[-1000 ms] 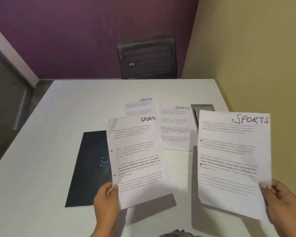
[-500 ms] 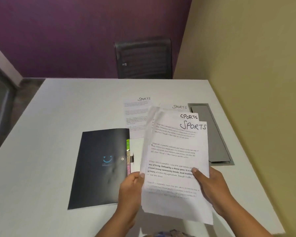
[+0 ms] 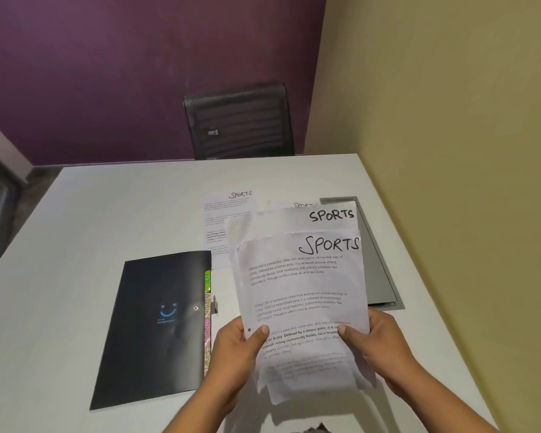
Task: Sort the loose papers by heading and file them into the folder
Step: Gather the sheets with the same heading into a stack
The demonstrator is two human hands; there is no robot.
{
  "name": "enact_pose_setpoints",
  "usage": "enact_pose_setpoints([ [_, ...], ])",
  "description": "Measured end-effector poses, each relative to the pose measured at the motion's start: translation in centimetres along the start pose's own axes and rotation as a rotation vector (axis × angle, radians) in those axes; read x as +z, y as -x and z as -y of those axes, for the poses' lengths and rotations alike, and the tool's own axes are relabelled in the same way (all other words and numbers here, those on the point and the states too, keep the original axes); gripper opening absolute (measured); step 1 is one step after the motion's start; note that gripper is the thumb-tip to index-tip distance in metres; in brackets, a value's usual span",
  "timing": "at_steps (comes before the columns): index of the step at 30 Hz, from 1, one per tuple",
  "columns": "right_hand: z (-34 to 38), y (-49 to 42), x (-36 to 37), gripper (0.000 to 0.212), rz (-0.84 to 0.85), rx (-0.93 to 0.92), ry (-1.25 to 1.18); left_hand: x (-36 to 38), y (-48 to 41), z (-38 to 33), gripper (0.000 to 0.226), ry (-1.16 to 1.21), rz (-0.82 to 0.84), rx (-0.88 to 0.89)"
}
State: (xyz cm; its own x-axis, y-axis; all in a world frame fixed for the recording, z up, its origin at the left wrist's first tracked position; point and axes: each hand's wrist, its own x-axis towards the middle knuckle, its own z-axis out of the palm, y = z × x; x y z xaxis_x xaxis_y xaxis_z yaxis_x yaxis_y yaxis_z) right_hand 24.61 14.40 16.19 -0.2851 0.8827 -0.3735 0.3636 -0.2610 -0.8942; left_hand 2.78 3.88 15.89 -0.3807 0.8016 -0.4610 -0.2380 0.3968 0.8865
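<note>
You are mid-sort, left hand and right hand each gripping two overlapped SPORTS sheets above the worktop, so next square their edges, gather the two sheets lying beyond, then open the closed black folder beside them.

Both forearms reach in from the bottom edge, the left from about 7 o'clock, the right from about 5 o'clock. The left hand and right hand face each other, level, fingers curled behind and thumbs pressed forward in a pinch, wrists nearly straight, held above the surface.
</note>
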Motion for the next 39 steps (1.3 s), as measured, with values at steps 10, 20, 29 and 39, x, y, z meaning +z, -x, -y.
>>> enact_pose_setpoints([
  [10,0.9,-1.1,-1.4,0.018,-0.100,-0.206,0.044,2.6,-0.8,-0.5,0.025,-0.047,-0.086,0.213],
  [20,-0.2,-3.0,-1.8,0.027,-0.058,-0.175,0.023,3.0,-3.2,0.8,0.024,-0.257,-0.114,0.325],
  [29,-1.1,-5.0,-2.3,0.030,-0.071,-0.105,0.048,3.4,-5.0,1.2,0.016,-0.265,-0.104,0.232],
  [39,3.3,-9.1,-2.6,0.012,-0.207,-0.012,-0.294,3.1,-7.2,-0.7,0.019,-0.202,-0.091,0.129],
])
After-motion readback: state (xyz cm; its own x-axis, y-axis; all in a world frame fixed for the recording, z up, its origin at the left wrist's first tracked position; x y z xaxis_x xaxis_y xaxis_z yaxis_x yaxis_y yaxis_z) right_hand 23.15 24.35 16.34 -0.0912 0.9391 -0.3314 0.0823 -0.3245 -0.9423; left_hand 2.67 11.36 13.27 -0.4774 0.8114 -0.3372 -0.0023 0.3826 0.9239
